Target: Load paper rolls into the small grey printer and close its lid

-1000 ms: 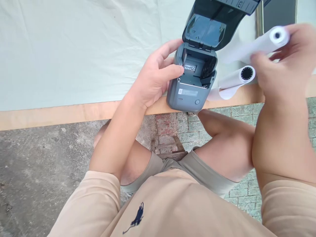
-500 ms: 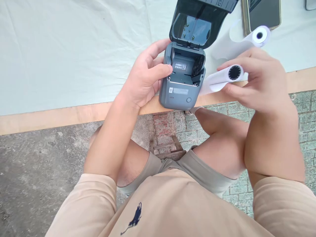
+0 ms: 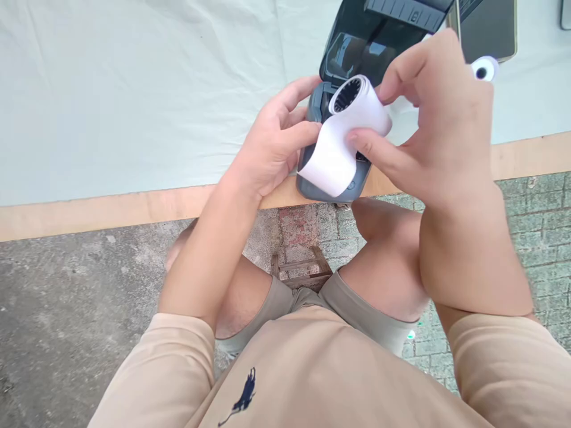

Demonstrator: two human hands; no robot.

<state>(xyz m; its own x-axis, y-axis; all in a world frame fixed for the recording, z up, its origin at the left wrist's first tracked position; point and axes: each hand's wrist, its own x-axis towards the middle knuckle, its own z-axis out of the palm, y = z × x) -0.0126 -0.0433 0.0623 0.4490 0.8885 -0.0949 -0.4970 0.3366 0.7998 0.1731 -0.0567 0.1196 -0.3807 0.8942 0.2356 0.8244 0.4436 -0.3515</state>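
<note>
A dark grey label printer [image 3: 307, 189] stands at the table's front edge with its lid [image 3: 397, 27] swung up. My left hand [image 3: 281, 139] grips the printer's left side, thumb at the rim of the opening. My right hand [image 3: 439, 122] pinches a white paper roll [image 3: 372, 110] over the open compartment. The roll is tilted, its dark toothed core facing up and left. Its loose end hangs forward across the printer's front and hides most of the compartment. I cannot tell whether the roll touches the inside.
A second white roll [image 3: 485, 69] lies behind my right hand, mostly hidden by it. Farther back is a phone-like dark device [image 3: 488, 30]. A pale cloth [image 3: 134, 107] covers the table, whose bare wooden edge [image 3: 107, 211] runs in front of my knees.
My right hand has carried the paper roll from beside the printer to the left, over its open compartment, and turned it. The left hand still holds the printer, which sits slightly farther right in view.
</note>
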